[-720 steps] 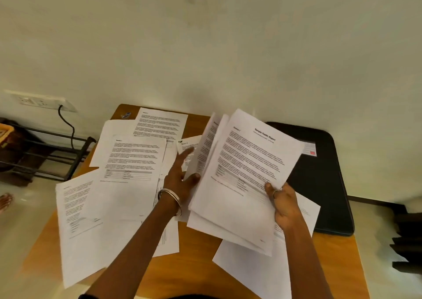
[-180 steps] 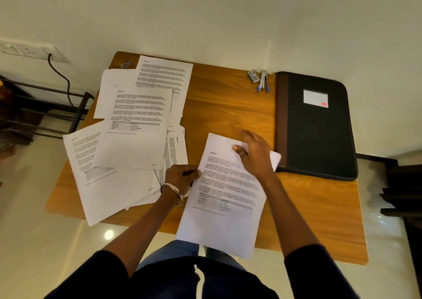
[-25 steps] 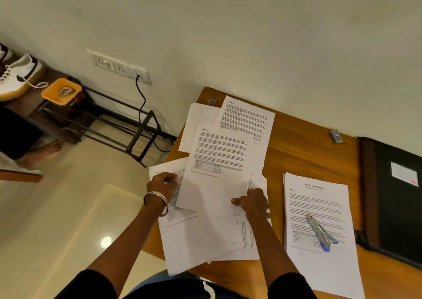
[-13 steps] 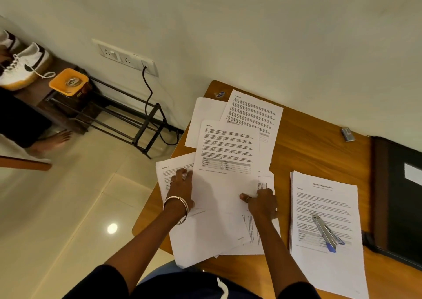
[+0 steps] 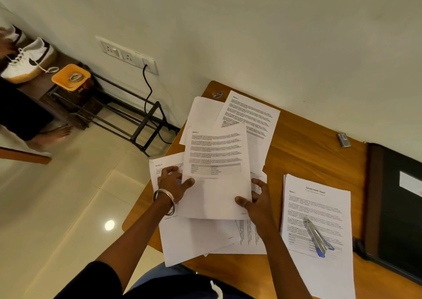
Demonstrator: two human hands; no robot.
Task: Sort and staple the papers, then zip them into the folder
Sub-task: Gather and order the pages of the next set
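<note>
One set lies under the stapler (image 5: 317, 239), both your hands (image 5: 174, 184) pinch the next sheet (image 5: 217, 173), folder (image 5: 397, 207) unzipped yet.

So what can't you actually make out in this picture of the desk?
Head view only:
- Folder: right part cut off by the frame edge; its zip does not show.
- Body text on the top sheet: too small and blurred to read.
- Lower sheets of the pile: covered by the top sheet, left hand and right hand.
- Stack under the stapler: whether stapled, cannot tell.
</note>
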